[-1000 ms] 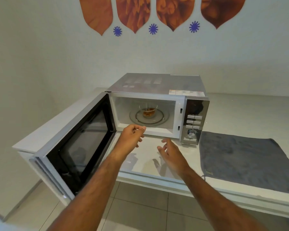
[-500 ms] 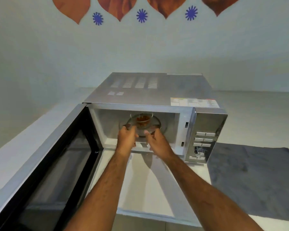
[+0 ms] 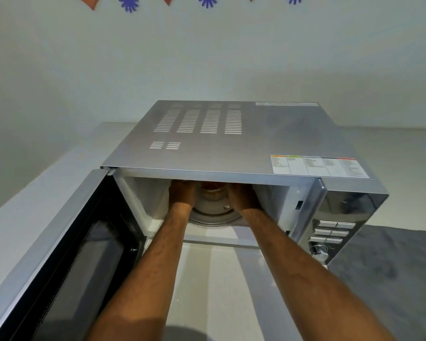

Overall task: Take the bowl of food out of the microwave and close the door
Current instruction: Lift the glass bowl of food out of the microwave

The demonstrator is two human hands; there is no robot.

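The silver microwave [image 3: 231,148] stands on the counter with its door [image 3: 67,254] swung wide open to the left. Inside, a small glass bowl of brownish food [image 3: 212,189] sits on the glass turntable [image 3: 214,217]; only its near side shows under the cavity's top edge. Both my hands are inside the cavity. My left hand [image 3: 182,193] is cupped against the bowl's left side and my right hand [image 3: 241,195] against its right side. My fingertips are hidden behind the bowl and the top edge.
The control panel [image 3: 332,232] with buttons and a knob is right of the cavity. A dark grey cloth [image 3: 391,267] lies on the white counter [image 3: 214,279] to the right. The open door juts out past the counter's left front.
I have moved closer and now look down on the microwave's top. Both hands went from in front of the opening into the cavity and closed in on the bowl's sides.
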